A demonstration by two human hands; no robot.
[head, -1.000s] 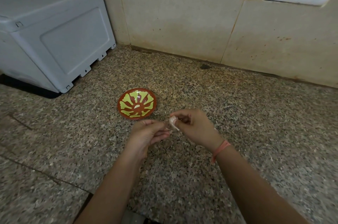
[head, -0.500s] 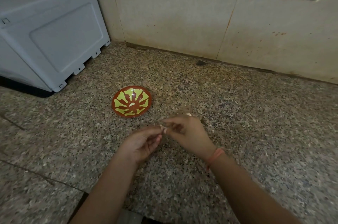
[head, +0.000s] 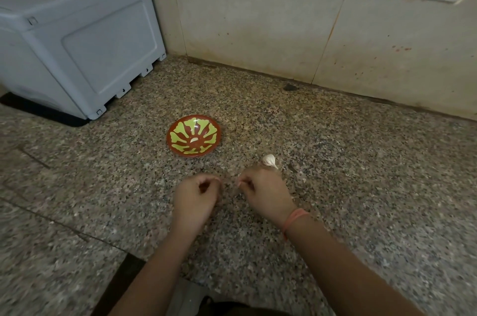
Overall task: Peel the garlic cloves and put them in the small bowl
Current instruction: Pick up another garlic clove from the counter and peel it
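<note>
Garlic clove (head: 269, 161), pale, papery-skinned, lies centre-right | left hand (head: 196, 195), right hand (head: 264, 193): fingers curled, contents unclear | risk: slick peeled clove skids past red-yellow patterned small bowl (head: 175, 146)

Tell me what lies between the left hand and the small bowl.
Nothing but bare speckled counter between left hand and small bowl, seen in the head view.

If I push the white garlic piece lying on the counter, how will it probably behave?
The garlic looks small and bulbous, so it is probably light and may roll or wobble rather than slide on the counter. Its pale skin seems papery, likely flaking when gripped.
</note>
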